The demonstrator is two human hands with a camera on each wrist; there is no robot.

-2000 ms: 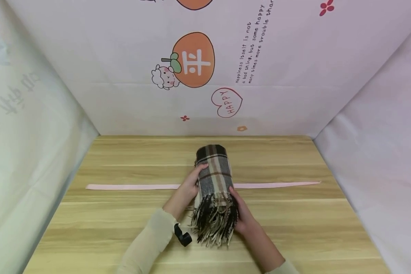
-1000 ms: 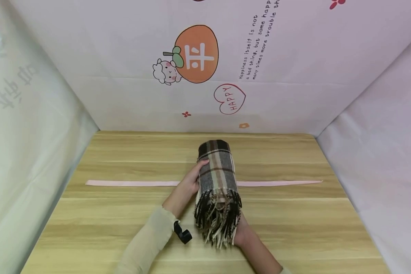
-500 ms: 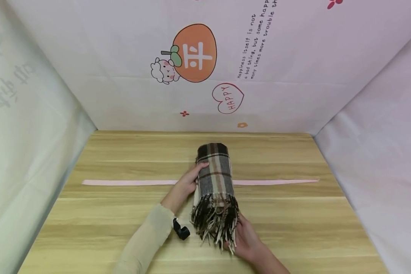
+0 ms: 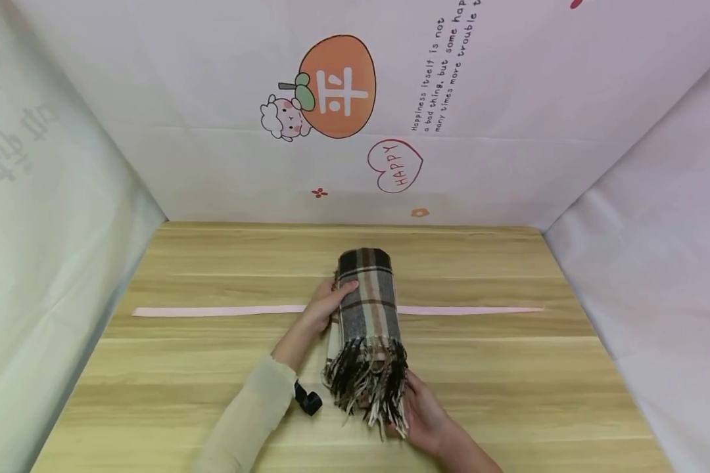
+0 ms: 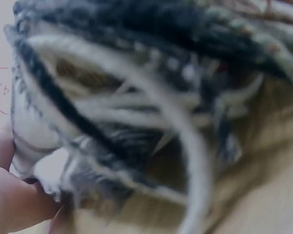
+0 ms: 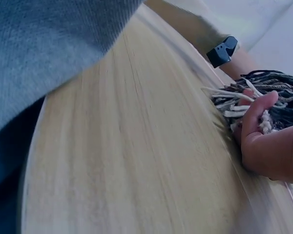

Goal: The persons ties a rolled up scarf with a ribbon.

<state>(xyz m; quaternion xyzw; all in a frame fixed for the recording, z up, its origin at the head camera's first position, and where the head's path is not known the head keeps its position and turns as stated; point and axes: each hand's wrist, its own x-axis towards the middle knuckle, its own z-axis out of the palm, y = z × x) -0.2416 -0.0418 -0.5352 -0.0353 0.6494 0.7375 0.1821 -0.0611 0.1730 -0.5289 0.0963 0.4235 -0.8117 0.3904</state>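
Observation:
A rolled plaid scarf [image 4: 369, 302] in black, grey, white and brown lies lengthwise at the middle of the table, across the pink ribbon [image 4: 219, 311]. Its loose fringe [image 4: 369, 374] points toward me. At the roll's left side, my left hand [image 4: 322, 305] grips it, thumb on top and the other fingers mostly hidden. My right hand [image 4: 428, 414] is at the near right corner; in the right wrist view its fingers and thumb [image 6: 266, 100] curl round some of the fringe strands. Blurred fringe fills much of the left wrist view.
The wooden table [image 4: 509, 387] is enclosed by a printed white back sheet [image 4: 231, 171] and white side sheets. A black wrist camera mount [image 4: 309, 399] sits by my left sleeve [image 4: 248, 414]. Ribbon extends past both sides of the scarf.
My right hand has slid from the scarf's right side down toward me to the fringe. My left hand keeps its grip. The scarf and ribbon sit slightly further left in the head view.

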